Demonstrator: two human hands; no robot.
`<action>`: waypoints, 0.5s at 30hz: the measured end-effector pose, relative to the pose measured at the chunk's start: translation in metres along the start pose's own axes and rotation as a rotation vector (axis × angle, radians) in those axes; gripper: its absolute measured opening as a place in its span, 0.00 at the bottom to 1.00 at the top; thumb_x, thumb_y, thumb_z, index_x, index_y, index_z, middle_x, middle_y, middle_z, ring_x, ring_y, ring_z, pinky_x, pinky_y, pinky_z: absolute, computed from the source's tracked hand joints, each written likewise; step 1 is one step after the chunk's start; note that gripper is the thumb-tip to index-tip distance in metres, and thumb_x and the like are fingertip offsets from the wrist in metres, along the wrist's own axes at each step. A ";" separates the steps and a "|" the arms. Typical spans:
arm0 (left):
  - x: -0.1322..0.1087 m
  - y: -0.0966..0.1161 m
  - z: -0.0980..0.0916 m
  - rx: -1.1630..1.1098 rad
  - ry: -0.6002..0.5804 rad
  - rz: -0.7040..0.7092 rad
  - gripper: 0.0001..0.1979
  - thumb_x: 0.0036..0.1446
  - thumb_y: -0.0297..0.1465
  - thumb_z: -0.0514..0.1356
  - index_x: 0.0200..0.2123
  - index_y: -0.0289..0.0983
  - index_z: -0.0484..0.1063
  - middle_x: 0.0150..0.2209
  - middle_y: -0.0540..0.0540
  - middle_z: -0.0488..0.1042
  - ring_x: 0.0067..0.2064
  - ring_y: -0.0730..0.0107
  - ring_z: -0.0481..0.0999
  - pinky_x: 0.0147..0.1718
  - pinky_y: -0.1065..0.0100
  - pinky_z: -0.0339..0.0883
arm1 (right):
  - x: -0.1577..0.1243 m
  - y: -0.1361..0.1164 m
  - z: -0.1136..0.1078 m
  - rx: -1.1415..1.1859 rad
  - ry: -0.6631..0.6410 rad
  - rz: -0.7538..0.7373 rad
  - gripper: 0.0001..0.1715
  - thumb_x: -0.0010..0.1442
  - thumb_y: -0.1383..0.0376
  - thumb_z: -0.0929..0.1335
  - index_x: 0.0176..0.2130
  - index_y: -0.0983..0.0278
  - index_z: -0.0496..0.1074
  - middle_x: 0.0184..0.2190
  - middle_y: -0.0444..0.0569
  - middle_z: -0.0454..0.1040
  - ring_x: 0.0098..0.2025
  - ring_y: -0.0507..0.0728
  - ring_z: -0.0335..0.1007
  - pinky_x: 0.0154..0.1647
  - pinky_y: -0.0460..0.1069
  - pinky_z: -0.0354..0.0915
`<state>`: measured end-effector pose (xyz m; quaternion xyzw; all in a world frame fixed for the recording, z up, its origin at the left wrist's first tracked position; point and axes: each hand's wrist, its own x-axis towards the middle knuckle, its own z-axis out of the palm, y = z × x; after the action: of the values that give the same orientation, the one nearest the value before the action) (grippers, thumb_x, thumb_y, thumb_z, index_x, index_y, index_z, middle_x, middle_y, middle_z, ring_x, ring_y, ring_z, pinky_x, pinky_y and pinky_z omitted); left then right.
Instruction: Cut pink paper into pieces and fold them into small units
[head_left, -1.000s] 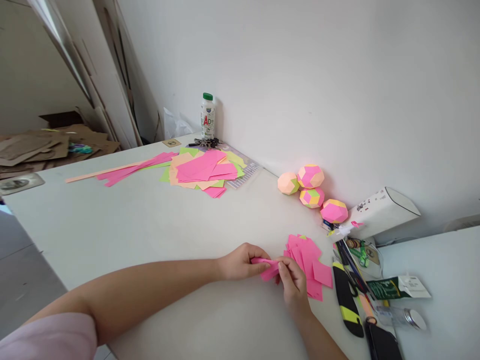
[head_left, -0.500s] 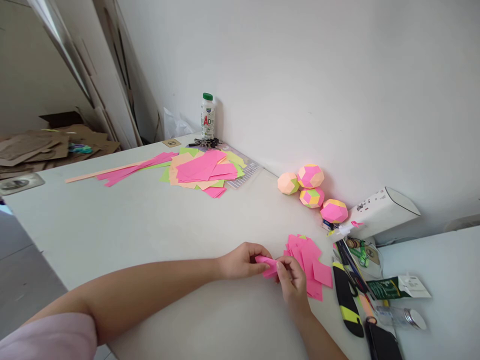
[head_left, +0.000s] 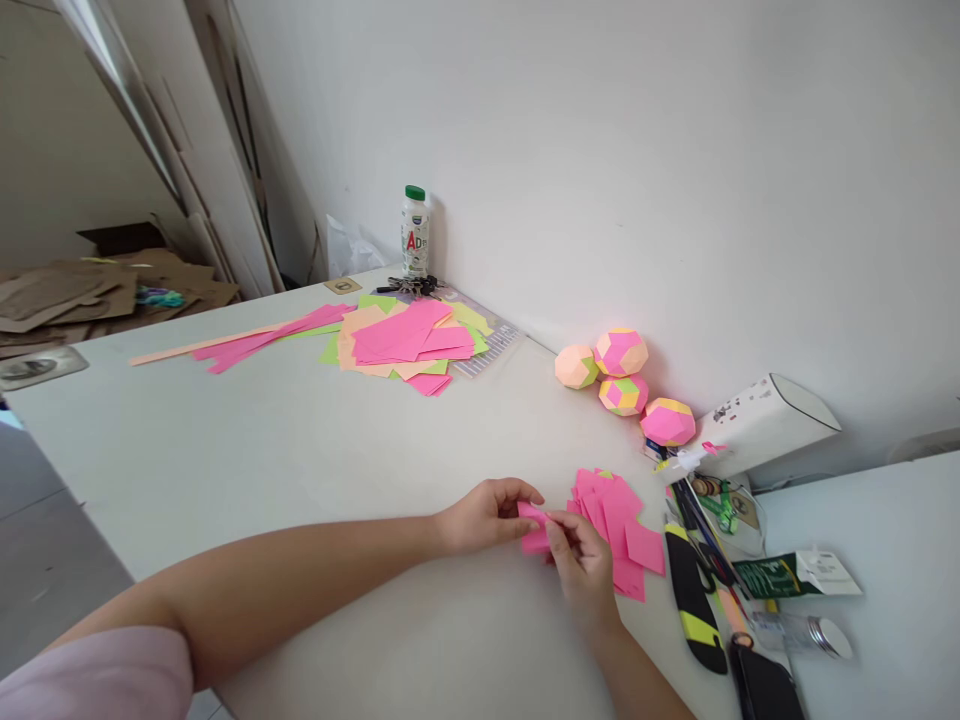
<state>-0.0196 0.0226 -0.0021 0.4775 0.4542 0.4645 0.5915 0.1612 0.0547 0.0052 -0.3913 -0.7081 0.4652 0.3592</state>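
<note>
A small folded piece of pink paper [head_left: 534,540] is held between my two hands, just above the white table [head_left: 352,460]. My left hand [head_left: 484,515] pinches its left side with thumb and fingers. At its right edge, my right hand [head_left: 581,560] closes thumb and fingertips on the paper; part of the piece is hidden behind those fingers. Right beside my right hand lies a loose pile of pink paper pieces [head_left: 619,530]. Several faceted paper balls [head_left: 621,353] in pink, peach, yellow and green sit against the wall.
Mixed paper sheets [head_left: 409,340] and long paper strips [head_left: 277,335] lie toward the far side, by keys [head_left: 411,286] and a white bottle [head_left: 415,235]. On the right are a black-and-yellow case [head_left: 694,600], a green tube [head_left: 772,577], a clear jar [head_left: 795,633] and a white box [head_left: 765,425].
My fingers have shifted slightly on the pink paper, and the piece has turned so that more of its face shows. Everything else on the table stays put.
</note>
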 end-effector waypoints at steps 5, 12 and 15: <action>0.000 0.001 0.000 -0.078 -0.083 0.037 0.19 0.50 0.40 0.65 0.41 0.33 0.70 0.34 0.46 0.73 0.36 0.69 0.73 0.36 0.66 0.66 | 0.001 0.001 0.000 -0.006 -0.056 0.002 0.15 0.60 0.56 0.67 0.41 0.64 0.75 0.33 0.52 0.77 0.29 0.55 0.73 0.28 0.48 0.71; 0.002 -0.006 -0.001 0.047 0.009 0.011 0.20 0.50 0.40 0.64 0.42 0.34 0.71 0.25 0.53 0.66 0.26 0.76 0.65 0.27 0.71 0.61 | 0.000 0.003 -0.001 0.004 -0.047 0.003 0.15 0.60 0.57 0.67 0.40 0.63 0.76 0.24 0.46 0.75 0.22 0.54 0.72 0.23 0.47 0.70; 0.002 -0.004 -0.001 0.065 0.016 0.010 0.18 0.49 0.40 0.64 0.41 0.35 0.71 0.23 0.55 0.63 0.25 0.77 0.61 0.25 0.72 0.57 | 0.000 0.003 -0.001 0.004 -0.044 0.003 0.14 0.60 0.57 0.67 0.39 0.63 0.76 0.23 0.46 0.74 0.21 0.53 0.71 0.21 0.46 0.69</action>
<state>-0.0203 0.0238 -0.0067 0.4948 0.4717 0.4562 0.5697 0.1625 0.0557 0.0024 -0.3814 -0.7143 0.4758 0.3434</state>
